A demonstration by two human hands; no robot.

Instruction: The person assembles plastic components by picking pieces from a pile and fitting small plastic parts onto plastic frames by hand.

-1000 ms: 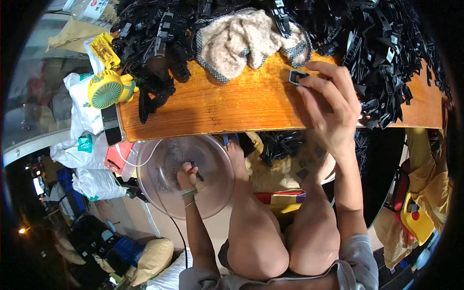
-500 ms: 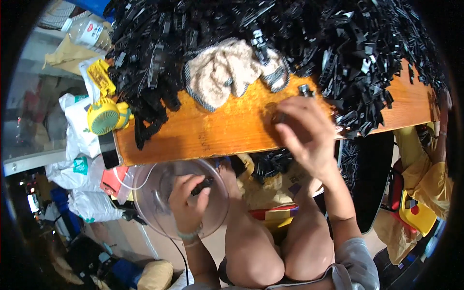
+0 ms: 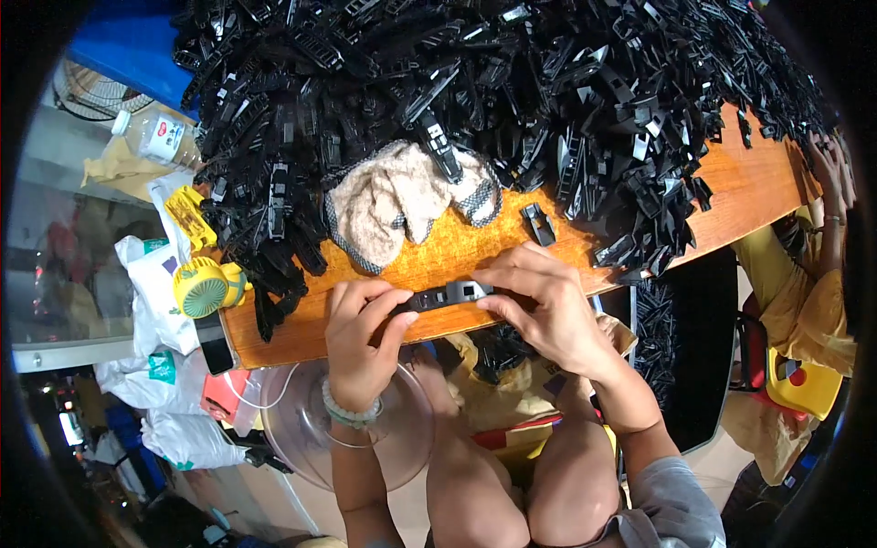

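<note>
Near the table's front edge, both my hands hold a slim black plastic part [image 3: 440, 297] level between them. My left hand [image 3: 358, 336] pinches its left end between thumb and fingers. At the wider, greyer right end, the thumb and fingers of my right hand [image 3: 553, 306] are closed. Whether this is one piece or two fitted together, I cannot tell. A small black plastic piece [image 3: 539, 225] lies on the wooden table [image 3: 320, 315] beyond my right hand. Behind my hands sits a crumpled beige cloth [image 3: 379, 205] with a dark checked edge, another black part resting on it.
A large heap of black plastic parts [image 3: 365, 82] covers the table's far side. At left are a yellow fan [image 3: 203, 287], a phone [image 3: 217, 352] and a plastic bottle [image 3: 160, 137]. Below the edge stands a clear basin [image 3: 301, 438]. Another person's hand [image 3: 829, 173] shows at far right.
My left hand has risen from over the basin to the table edge, bringing a dark piece. My right hand has come down and left, and both now grip the part. The view has shifted.
</note>
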